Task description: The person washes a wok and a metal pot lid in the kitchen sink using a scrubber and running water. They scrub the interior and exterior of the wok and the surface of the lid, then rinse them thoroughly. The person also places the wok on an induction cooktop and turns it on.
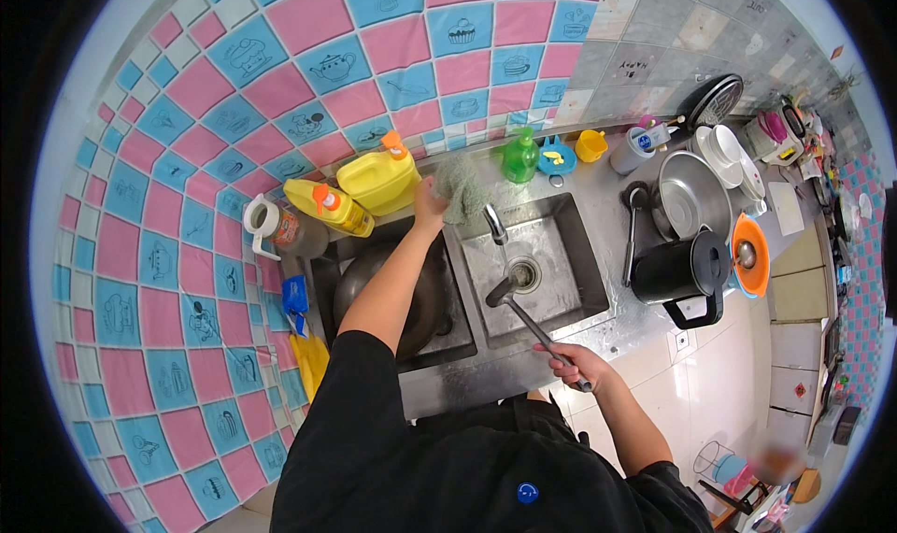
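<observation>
My left hand reaches over the left basin to a grey-green cloth, its fingers at the cloth's left edge and partly hidden. The cloth is bunched behind the faucet. In my right hand is the handle of a metal cooking ladle or spatula. Its dark head points into the right sink basin, near the drain, below the spout. A large dark wok sits in the left basin, partly covered by my left forearm.
Yellow detergent jugs and a clear plastic pitcher stand at the back left. A green pump bottle is behind the right basin. To the right are a black kettle, a steel bowl, a brush and an orange basin.
</observation>
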The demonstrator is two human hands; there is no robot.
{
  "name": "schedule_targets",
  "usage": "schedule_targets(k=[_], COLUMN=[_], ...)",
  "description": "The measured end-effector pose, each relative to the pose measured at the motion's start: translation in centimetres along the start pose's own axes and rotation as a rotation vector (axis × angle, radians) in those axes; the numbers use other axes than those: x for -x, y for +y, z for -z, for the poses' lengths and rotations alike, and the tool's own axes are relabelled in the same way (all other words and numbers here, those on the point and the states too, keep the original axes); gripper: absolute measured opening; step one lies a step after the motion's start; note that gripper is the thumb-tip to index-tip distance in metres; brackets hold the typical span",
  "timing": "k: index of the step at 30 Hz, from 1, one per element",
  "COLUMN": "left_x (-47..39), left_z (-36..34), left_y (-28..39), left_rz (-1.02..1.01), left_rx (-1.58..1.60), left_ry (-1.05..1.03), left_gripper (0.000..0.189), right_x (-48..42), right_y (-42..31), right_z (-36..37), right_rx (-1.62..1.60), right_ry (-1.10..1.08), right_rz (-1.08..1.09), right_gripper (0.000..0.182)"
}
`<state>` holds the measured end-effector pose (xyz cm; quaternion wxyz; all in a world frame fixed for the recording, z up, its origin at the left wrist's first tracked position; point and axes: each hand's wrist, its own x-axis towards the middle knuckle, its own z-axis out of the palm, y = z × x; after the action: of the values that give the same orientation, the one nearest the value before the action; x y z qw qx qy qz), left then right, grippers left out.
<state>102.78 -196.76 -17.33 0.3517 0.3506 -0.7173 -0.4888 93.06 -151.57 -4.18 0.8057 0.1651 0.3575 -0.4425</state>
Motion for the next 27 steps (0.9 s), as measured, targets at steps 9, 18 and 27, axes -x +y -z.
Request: schedule_targets(k=[9,18,27], left_x=[6.4,21.4,35.7], left_z=[1.9,8.3,19.4], left_y=[4.4,10.8,13.1], left_rz=[0.169,0.359,0.471], left_rx=[-0.185,0.067,-0.516], left_ry=[0.050,-0.205,0.027], left_gripper=[0.059,0.038,0.039], right_x=[4.1,2.3,-3.5], right_y=[3.6,7.7,8.3], right_z=[-3.6,-4.5,0.1], right_rx=[0.206,0.693,0.911], right_ry=[0.140,0.516,0.840], right_rz=[0.313,0.857,0.841], right_gripper=[0.039,0.028,0.018])
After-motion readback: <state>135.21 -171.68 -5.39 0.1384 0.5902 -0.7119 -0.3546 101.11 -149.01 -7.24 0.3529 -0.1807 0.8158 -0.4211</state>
